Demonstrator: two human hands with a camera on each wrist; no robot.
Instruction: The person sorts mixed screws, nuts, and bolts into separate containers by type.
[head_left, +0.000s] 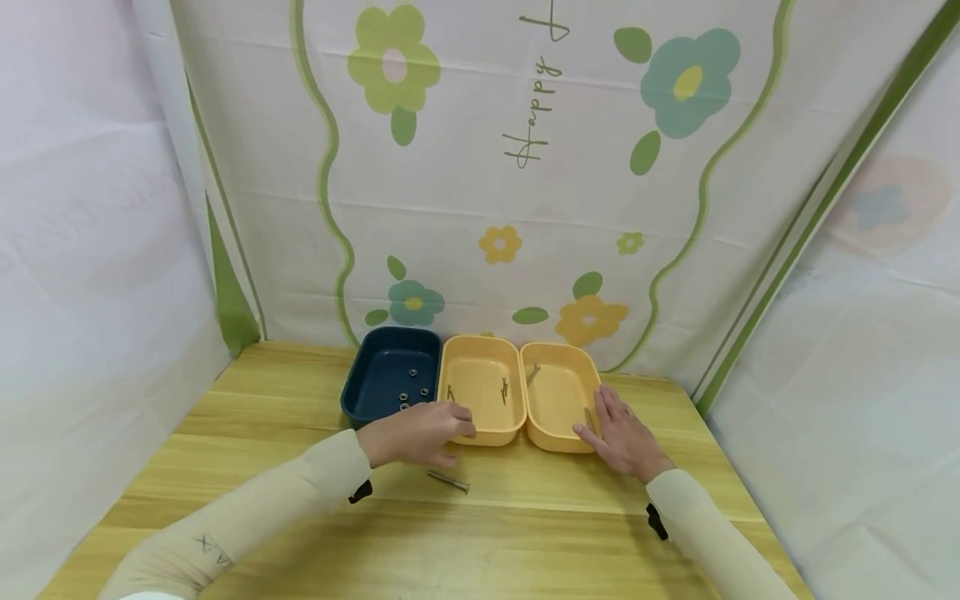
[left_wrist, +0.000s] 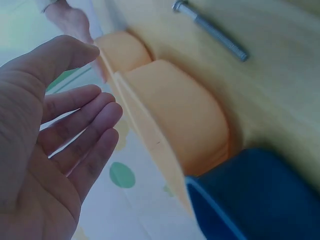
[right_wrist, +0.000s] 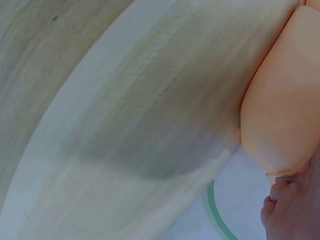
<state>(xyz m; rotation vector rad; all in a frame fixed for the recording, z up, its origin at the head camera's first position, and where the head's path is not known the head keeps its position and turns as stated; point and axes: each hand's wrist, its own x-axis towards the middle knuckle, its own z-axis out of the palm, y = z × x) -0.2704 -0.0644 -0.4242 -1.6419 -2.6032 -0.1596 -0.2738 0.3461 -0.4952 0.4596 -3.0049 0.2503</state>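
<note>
My left hand (head_left: 422,433) hovers by the near rim of the middle yellow box (head_left: 487,435), its fingers loosely bent around nothing. The palm and separated fingertips show in the left wrist view. On the table just in front of that hand lies a long bolt (head_left: 448,481), its head pointing right. Several screws (head_left: 504,390) lie inside the middle box. My right hand (head_left: 626,437) rests at the right side of the right yellow box (head_left: 558,443), fingers extended along the rim and thumb over the near corner. That box holds a bolt (head_left: 533,374) and another bolt (head_left: 589,419).
A dark blue box (head_left: 390,333) with several nuts (head_left: 403,397) stands left of the yellow ones, all three side by side on the wooden table (head_left: 525,533). Behind them hangs a flowered cloth (head_left: 450,192). White cloth walls flank both sides.
</note>
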